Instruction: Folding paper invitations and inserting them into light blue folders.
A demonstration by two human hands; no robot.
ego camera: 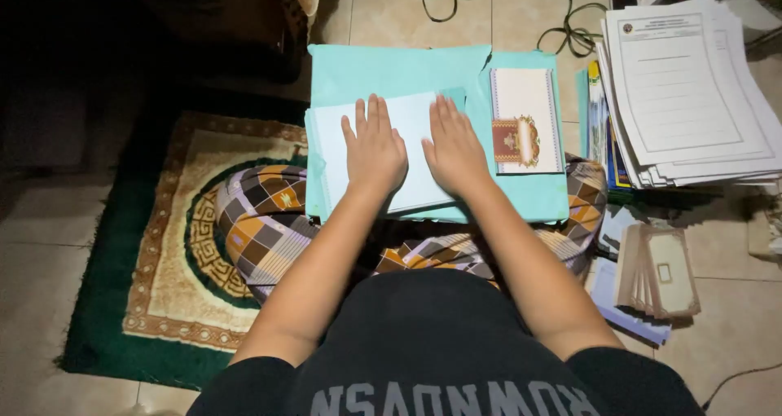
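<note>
Left hand [375, 151] and right hand [454, 151] press flat, fingers [368, 116] together, on a white sheet [407, 118]. Its long axis runs side to side atop the teal folder [391, 70].

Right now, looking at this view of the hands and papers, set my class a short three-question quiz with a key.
1. True or false: both hands lie flat, palms down, on the white sheet.
2. What lies just right of the right hand? A) a card with a red and gold emblem B) a pair of scissors C) a cup
3. What colour is the large folder under the white sheet?

Key
1. True: the left hand and the right hand rest side by side, fingers stretched out.
2. A: the card lies on the folder.
3. Light turquoise.
</note>
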